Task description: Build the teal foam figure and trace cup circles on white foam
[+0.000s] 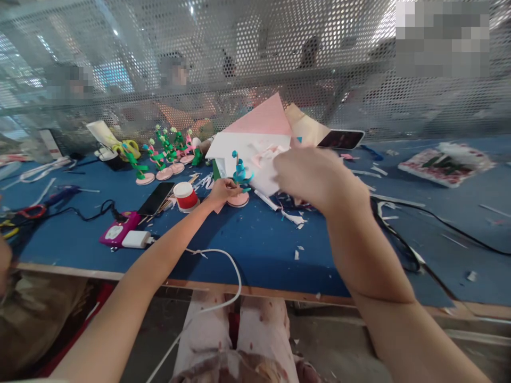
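My left hand (223, 192) is pinched on a small turquoise curled-paper plant (239, 174), which stands upright on a round pink base (238, 200). Motion smears my right hand (307, 171), raised to the right of the plant; its fingers and anything in them cannot be made out. Behind it lie white paper sheets (255, 146) with some crumpled pink-white pieces (268, 154) on top. A red and white tub (186, 197) sits just left of my left hand.
Several finished-looking paper plants (171, 146) stand at the back left. Nearer are a dark phone (156, 199), a magenta power strip (120, 230) and a white cable (217, 251). Another phone (342, 139) leans at the back. Paper scraps (296, 255) litter the blue tabletop (271, 255).
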`<state>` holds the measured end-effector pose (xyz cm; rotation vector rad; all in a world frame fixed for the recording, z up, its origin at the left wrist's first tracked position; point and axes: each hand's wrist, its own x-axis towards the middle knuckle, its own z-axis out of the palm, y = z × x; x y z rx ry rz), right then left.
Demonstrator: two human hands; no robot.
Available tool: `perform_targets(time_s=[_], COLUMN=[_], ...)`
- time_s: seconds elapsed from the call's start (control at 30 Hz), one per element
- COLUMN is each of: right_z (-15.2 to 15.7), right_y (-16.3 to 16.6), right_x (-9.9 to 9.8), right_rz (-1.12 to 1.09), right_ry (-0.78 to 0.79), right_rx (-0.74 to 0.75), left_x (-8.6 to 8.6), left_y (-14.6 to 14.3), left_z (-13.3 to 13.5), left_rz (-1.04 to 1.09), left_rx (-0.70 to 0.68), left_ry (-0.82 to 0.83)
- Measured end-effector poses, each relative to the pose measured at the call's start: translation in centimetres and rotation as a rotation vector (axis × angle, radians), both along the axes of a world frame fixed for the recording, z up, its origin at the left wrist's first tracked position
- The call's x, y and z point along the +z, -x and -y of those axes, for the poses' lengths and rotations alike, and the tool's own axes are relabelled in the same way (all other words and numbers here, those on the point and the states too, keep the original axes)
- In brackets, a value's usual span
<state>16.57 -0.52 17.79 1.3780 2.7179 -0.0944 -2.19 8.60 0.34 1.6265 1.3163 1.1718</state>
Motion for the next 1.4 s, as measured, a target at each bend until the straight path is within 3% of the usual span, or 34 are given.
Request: perform_targets(time_s=[0.07,0.2,0.23,0.33,0.37,0.4,0.5,0.53,0.57,0.67,0.7,0.73,0.8,0.83,0.87,0.97,1.0,1.03,1.13,1.17,1.2,1.3,1.33,1.4], right_z=[-0.16,-0.06,-0.02,0.05,0.09,0.14,0.27,0.26,0.22,0.03,0.00,-0.03,-0.08,-0.13,-0.20,-0.36,-0.34,-0.29,-0.12,-0.11,-0.13,-0.07,0.05,0.37], right_y=[-0.19,-0.62,-0.72,-0.88,-0.87,-0.83,-0.64,-0.58,-0.53,-0.45,-0.42,-0.39,-0.33,-0.30,-0.29,-0.30,-0.33,-0.37,-0.51,-0.55,-0.57,-0.49,-0.44,-0.32], right_x=[-0.04,0.14,0.20,0.37,0.43,0.48,0.53,0.49,0.43,0.25,0.24,0.25,0.29,0.29,0.27,0.16,0.15,0.16,0.19,0.17,0.14,0.15,0.21,0.39], right_rz=[-0.058,0.060,0.082,0.065,0.060,0.060,0.114,0.124,0.124,0.080,0.074,0.075,0.086,0.085,0.073,0.037,0.048,0.066,0.095,0.082,0.061,0.049,0.060,0.090], right_ry=[-0.084,0.295,0.272,-0.165,-0.226,-0.180,0.269,0.306,0.225,-0.267,-0.302,-0.223,0.116,0.225,0.223,-0.209,-0.273,-0.225,0.211,0.257,0.197,-0.194,-0.209,0.026], right_rx=[-0.041,0.189,0.151,-0.208,-0.251,-0.210,0.141,0.167,0.097,-0.270,-0.268,-0.177,0.101,0.163,0.127,-0.231,-0.255,-0.190,0.192,0.215,0.153,-0.194,-0.196,0.020], left_x=[0.07,-0.03,-0.12,-0.35,-0.39,-0.40,-0.29,-0.24,-0.21,-0.21,-0.24,-0.28,-0.35,-0.37,-0.38,-0.32,-0.28,-0.25,-0.24,-0.26,-0.28,-0.21,-0.13,0.04], left_y=[0.01,-0.04,-0.05,-0.04,-0.03,-0.03,-0.04,-0.04,-0.03,0.06,0.09,0.11,0.12,0.09,0.06,-0.05,-0.07,-0.08,-0.01,0.04,0.07,0.09,0.06,-0.06], left_z=[0.04,-0.12,-0.19,-0.36,-0.39,-0.40,-0.35,-0.31,-0.27,-0.23,-0.25,-0.29,-0.35,-0.37,-0.36,-0.23,-0.19,-0.16,-0.18,-0.21,-0.23,-0.19,-0.15,-0.08], left_rz=[-0.012,-0.024,-0.009,0.056,0.063,0.058,0.024,0.023,0.029,0.029,0.013,-0.007,-0.022,-0.015,-0.001,0.038,0.038,0.034,0.024,0.025,0.030,0.020,0.005,-0.026], left_rx=[-0.022,0.055,0.062,0.003,-0.012,-0.016,0.033,0.043,0.038,-0.004,-0.009,-0.003,0.034,0.048,0.055,0.021,0.012,0.010,0.038,0.048,0.047,0.002,-0.005,0.016], left_ry=[-0.014,-0.011,-0.007,0.018,0.021,0.022,0.009,0.010,0.013,0.002,0.000,0.002,0.013,0.021,0.024,0.015,0.014,0.013,0.011,0.012,0.014,0.000,-0.007,-0.004])
